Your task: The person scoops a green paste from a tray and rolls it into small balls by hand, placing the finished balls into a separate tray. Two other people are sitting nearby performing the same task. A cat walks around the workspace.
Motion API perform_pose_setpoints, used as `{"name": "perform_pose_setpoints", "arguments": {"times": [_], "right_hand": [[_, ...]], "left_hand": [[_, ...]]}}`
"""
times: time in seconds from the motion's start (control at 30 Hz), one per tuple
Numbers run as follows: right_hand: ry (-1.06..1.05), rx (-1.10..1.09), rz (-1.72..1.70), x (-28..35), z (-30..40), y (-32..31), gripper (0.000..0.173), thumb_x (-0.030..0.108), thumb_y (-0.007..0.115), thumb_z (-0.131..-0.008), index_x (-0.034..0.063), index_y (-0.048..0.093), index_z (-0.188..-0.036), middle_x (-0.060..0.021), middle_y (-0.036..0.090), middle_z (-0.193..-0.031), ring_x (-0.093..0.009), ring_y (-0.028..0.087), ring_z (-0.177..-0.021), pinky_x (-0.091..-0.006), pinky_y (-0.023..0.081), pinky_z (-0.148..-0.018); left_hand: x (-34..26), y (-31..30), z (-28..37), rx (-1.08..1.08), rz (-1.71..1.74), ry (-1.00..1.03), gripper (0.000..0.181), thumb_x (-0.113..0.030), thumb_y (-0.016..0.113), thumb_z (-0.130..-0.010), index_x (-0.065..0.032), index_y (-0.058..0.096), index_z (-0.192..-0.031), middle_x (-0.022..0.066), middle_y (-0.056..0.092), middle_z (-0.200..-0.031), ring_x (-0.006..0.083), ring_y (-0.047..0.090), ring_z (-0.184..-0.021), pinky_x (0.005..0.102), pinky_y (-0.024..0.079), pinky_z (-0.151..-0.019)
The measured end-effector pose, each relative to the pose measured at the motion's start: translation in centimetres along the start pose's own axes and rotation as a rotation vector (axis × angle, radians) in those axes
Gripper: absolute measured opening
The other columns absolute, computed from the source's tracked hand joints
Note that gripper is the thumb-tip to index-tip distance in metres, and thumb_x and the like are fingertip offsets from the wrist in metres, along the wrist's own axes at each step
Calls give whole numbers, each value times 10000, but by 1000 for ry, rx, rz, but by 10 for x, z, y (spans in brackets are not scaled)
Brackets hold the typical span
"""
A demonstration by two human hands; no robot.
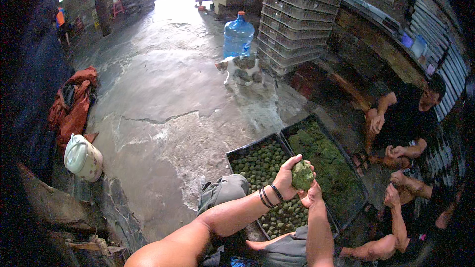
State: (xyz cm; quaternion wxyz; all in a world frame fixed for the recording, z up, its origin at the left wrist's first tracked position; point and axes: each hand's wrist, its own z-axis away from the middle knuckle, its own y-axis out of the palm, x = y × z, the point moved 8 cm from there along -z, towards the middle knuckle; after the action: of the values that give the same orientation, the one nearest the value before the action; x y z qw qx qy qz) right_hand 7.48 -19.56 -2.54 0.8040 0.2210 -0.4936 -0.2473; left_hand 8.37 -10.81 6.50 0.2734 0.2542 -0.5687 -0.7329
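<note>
A large lump of green, moist-looking material [302, 175] is held between my two hands. My left hand [287, 178], with dark bands at its wrist, grips it from the left, thumb up along its side. My right hand [311, 194] holds it from below and the right. Under my hands lies a black tray [229, 152] filled with small green balls [259, 163]. Touching its right side is a second black tray [336, 137] of loose green material [319, 152]. My arms hide part of the ball tray.
Co-workers [404, 118] sit close on the right. Beyond the trays stand a cat [241, 66], a blue water jug [238, 35] and stacked plastic crates [297, 18]. At left are a lidded pail [83, 159] and a reddish cloth or sack [76, 107]. The concrete floor [163, 81] is cracked.
</note>
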Motion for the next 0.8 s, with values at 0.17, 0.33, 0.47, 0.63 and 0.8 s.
{"name": "perform_pose_setpoints", "arguments": {"times": [0.17, 0.33, 0.47, 0.63, 0.8], "right_hand": [[-123, -115, -65, -27, -19, -13, 398, 448, 518, -806, 178, 512, -1098, 25, 568, -1057, -149, 558, -956, -302, 492, -765], [-92, -298, -167, -56, -24, -11, 403, 466, 522, -799, 180, 521, -1082, 28, 577, -1001, -138, 563, -884, -284, 472, -682], [-105, -315, -194, -54, -22, -7, 400, 475, 528, -793, 182, 527, -1066, 33, 586, -938, -123, 570, -808, -263, 452, -595], [-148, -321, -198, -31, -18, 7, 398, 486, 536, -786, 185, 536, -1047, 40, 598, -859, -105, 578, -713, -237, 427, -486], [-160, -358, -258, -26, 15, 0, 396, 497, 544, -779, 188, 544, -1027, 46, 610, -780, -87, 586, -617, -211, 403, -378]], "left_hand": [[-2, -2, 0, 101, 31, -4, 348, -390, 484, -827, -55, 571, -865, 97, 619, -850, 240, 603, -772, 367, 503, -703], [-4, -12, 3, 22, -8, -11, 329, -385, 497, -818, -67, 571, -860, 92, 619, -837, 239, 600, -757, 389, 498, -698], [-3, -15, 1, -23, -59, -6, 317, -394, 515, -805, -85, 573, -847, 80, 620, -816, 231, 594, -733, 398, 493, -684], [3, -20, -10, -16, -70, -23, 316, -393, 514, -801, -87, 579, -841, 84, 620, -816, 236, 593, -760, 408, 488, -689], [19, -14, -6, 37, -55, -66, 330, -390, 505, -806, -72, 579, -855, 94, 620, -840, 247, 595, -792, 409, 491, -696]]}}
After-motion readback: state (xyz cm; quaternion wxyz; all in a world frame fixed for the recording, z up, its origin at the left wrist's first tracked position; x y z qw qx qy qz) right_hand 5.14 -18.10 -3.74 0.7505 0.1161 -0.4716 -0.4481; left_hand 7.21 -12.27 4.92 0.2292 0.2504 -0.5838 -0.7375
